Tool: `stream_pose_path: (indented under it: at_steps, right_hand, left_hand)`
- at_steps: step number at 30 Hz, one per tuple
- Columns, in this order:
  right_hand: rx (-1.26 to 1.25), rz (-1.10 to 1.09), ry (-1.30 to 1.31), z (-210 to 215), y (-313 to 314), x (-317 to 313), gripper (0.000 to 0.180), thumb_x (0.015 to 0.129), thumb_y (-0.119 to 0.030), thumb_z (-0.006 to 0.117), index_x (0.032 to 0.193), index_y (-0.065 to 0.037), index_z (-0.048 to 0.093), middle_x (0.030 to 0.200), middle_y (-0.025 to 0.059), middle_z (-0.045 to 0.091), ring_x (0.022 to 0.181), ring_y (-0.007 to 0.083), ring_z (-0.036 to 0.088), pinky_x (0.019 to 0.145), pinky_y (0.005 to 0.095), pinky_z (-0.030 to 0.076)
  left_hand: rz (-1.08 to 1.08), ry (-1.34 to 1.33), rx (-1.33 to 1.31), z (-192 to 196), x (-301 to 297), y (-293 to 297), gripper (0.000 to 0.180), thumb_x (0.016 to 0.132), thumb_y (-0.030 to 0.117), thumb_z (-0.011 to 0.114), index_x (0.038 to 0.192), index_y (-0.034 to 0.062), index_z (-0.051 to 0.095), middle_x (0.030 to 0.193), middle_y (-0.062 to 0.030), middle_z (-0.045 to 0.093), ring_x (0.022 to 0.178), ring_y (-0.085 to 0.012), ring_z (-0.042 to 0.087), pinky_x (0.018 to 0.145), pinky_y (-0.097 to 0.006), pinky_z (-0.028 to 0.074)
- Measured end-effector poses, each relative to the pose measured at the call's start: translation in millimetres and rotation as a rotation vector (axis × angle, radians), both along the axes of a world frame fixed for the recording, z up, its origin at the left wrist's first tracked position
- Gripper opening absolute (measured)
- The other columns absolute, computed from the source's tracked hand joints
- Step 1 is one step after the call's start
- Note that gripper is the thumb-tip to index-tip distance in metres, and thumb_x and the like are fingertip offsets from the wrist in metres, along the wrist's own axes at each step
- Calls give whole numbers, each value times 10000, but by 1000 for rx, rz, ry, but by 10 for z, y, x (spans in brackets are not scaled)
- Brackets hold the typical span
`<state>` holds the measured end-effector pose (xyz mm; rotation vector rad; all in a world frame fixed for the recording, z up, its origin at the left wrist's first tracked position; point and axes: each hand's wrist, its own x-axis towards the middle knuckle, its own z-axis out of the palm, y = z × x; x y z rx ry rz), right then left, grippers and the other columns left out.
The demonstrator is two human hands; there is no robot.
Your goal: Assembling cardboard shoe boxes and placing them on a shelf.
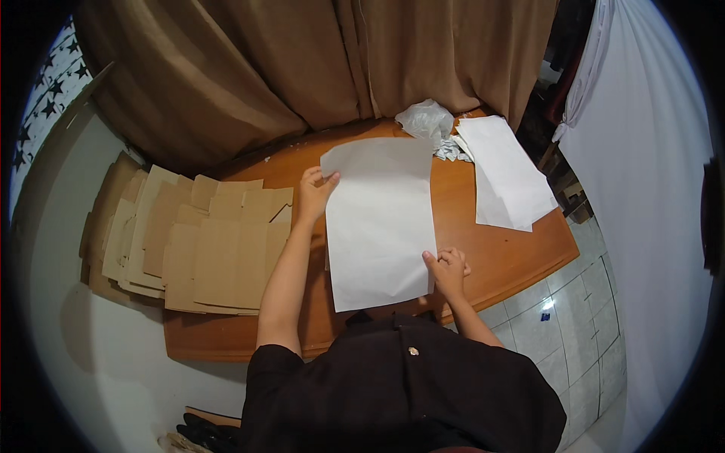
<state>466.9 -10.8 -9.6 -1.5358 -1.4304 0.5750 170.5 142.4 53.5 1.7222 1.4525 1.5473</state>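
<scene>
At the far left, a spread stack of flat brown cardboard blanks (204, 245) lies fanned across the end of the wooden table (513, 257), several of them overhanging the table's left edge; a nudge from the forearm beside them could, I judge, tip the outer ones off. Just to their right the left hand (316, 192) reaches forward and pinches the upper left edge of a large white sheet of paper (381, 223), thumb on top and fingers curled under, closed on the edge and not flat on it. The sheet lies lengthwise away from the person in the middle of the table, its far end slightly lifted and its near end reaching the table's front edge. At its lower right corner the right hand (447, 268) is loosely closed, fingertips pressing or gripping that corner; whether the fingers are under the paper I cannot tell. Because the sheet is held only at two opposite corners, uneven pulling could crease it diagonally or tear it at a pinch point, and letting go of one corner could let it slide toward the front edge. Further right, crumpled white paper (427, 121) sits by the brown curtain (302, 60), and a second white sheet (506, 174) lies near the table's right edge, where a sweep of the held sheet could push it off onto the tiled floor (574, 340).
</scene>
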Motion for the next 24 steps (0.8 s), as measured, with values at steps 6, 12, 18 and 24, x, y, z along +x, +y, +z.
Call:
stream_pose_path:
  at_steps: [6, 12, 18, 24]
  right_hand:
    - [-49, -153, -229, -96, -128, -72, 374, 727, -427, 700, 618, -82, 606, 846, 22, 545, 955, 227, 422, 876, 514, 163]
    - [-82, -213, -416, -56, -107, -112, 336, 719, -402, 706, 619, -99, 600, 853, 24, 531, 980, 247, 414, 883, 553, 169]
    - [-9, -289, -341, -240, -79, -164, 363, 806, -370, 609, 1055, -113, 547, 1169, 108, 440, 1155, 282, 337, 951, 551, 125]
    - [53, -264, -223, -290, -61, -85, 379, 858, -287, 534, 1177, -94, 469, 1271, 148, 364, 1230, 286, 292, 997, 492, 108]
  left_hand:
    - [162, 153, -209, -621, 112, 68, 381, 746, 372, 705, 956, 55, 675, 1133, -101, 540, 1051, -281, 500, 903, -400, 384]
    - [572, 281, 198, -418, 426, -154, 433, 807, 263, 632, 1211, 147, 528, 1279, -108, 450, 1157, -312, 421, 954, -451, 318]
    - [-493, 996, 302, -249, 714, -497, 426, 901, 309, 472, 1313, 205, 440, 1399, -103, 359, 1286, -278, 341, 1021, -498, 280]
    - [-920, 1181, 286, -481, 765, -289, 461, 949, 406, 310, 1362, 213, 376, 1450, -78, 293, 1337, -257, 276, 1065, -478, 246]
